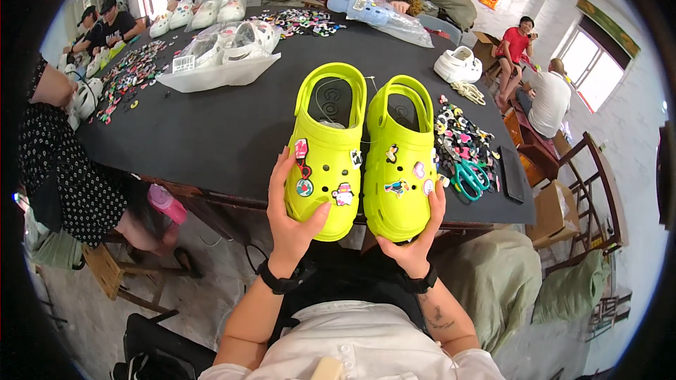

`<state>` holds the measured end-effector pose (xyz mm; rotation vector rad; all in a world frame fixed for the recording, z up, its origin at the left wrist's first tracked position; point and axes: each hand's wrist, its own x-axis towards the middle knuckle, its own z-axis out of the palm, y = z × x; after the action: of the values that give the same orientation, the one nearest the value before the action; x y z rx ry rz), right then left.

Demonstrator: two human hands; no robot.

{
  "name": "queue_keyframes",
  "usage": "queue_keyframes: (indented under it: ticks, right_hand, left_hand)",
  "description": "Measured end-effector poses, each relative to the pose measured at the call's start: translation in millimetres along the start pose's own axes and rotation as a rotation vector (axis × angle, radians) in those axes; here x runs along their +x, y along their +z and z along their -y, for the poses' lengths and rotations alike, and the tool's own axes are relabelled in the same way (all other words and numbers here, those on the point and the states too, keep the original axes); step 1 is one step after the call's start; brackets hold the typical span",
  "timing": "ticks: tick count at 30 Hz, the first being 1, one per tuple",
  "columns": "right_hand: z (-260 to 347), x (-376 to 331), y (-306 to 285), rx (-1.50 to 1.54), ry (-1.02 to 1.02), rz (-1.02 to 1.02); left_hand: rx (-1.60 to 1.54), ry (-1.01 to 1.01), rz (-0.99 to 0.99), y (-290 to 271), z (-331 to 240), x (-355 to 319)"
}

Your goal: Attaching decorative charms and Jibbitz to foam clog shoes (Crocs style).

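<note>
Two lime-green clogs, held side by side over the near edge of a dark table [239, 130], toes toward the wearer, colourful charms on both uppers. Left hand [291, 231]: on left clog [320, 149], thumb across the toe, visible fingers [277, 179] along the outer side, spread to about the shoe's width. Right hand [414, 248]: on right clog [410, 139], thumb at the toe tip, visible fingers along the outer side, similarly parted; remaining fingers hidden, curl impossible to tell. To the right: loose charms [458, 134], teal-handled scissors [466, 181], white clog [456, 67].
</note>
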<state>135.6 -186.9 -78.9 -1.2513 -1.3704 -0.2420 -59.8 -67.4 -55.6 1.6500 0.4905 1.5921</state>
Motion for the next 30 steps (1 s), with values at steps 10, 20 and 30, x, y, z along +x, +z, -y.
queue_keyframes:
  ticks: [10,20,30]
  right_hand:
    - [22,31,-7,-0.063,0.115,0.155]
    - [-29,60,-81,-0.679,0.193,0.087]
    - [-45,55,-79,-0.396,0.185,0.000]
  left_hand:
    - [-0.048,-0.251,0.006,11,-10,29]
    - [0.550,0.331,0.099,23,-45,0]
    - [0.835,0.446,0.411,63,-48,-15]
